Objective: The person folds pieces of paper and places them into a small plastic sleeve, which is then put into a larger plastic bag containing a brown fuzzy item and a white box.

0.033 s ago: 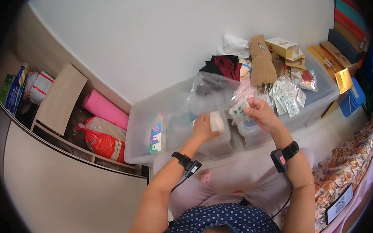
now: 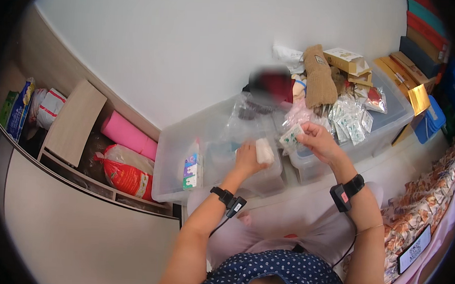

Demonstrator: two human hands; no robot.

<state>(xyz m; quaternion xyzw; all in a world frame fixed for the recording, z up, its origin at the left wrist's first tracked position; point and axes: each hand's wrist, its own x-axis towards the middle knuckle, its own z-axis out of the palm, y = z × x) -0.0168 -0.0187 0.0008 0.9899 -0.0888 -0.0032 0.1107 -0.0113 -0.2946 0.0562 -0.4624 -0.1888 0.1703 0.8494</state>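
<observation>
My left hand (image 2: 246, 158) is closed round a soft white bundle (image 2: 264, 151), over the near part of a translucent plastic bin (image 2: 172, 139). What the bundle is, I cannot make out. Between the thumb and fingers of my right hand (image 2: 320, 141) is a small flat white packet (image 2: 291, 136) with green print. It is held just right of the bundle, above the gap between two bins. Similar white packets (image 2: 349, 120) lie heaped beyond my right hand. Crumpled clear plastic (image 2: 237, 117) sits behind my left hand.
A purple, white and green box (image 2: 191, 171) stands in the left bin. On the right bin's lid (image 2: 394, 107) lie a brown rolled towel (image 2: 319, 80) and an opened carton (image 2: 345, 60). A low cabinet (image 2: 74, 118) is at left; a phone (image 2: 415, 249) lies at lower right.
</observation>
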